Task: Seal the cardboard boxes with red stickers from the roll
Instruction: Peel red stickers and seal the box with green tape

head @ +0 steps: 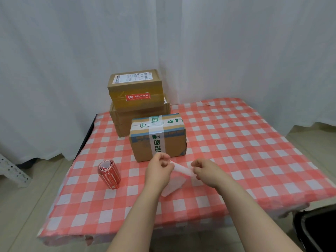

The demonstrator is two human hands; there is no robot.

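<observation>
My left hand point(160, 170) and my right hand point(205, 171) each pinch one end of a white strip point(181, 169), held just above the checked tablecloth point(236, 151). Right behind my hands stands a cardboard box point(158, 137) wrapped in white tape with green print. The red sticker roll point(109, 174) lies on the cloth to the left of my left hand. At the back, a box point(135, 88) carrying a red sticker point(137, 96) on its front sits on top of a larger box point(123, 119).
A loose white backing sheet point(174, 186) lies on the cloth under my hands. White curtains hang behind the table. A dark bin point(316, 231) stands at the lower right, and a white metal frame point(12, 171) on the floor at the left.
</observation>
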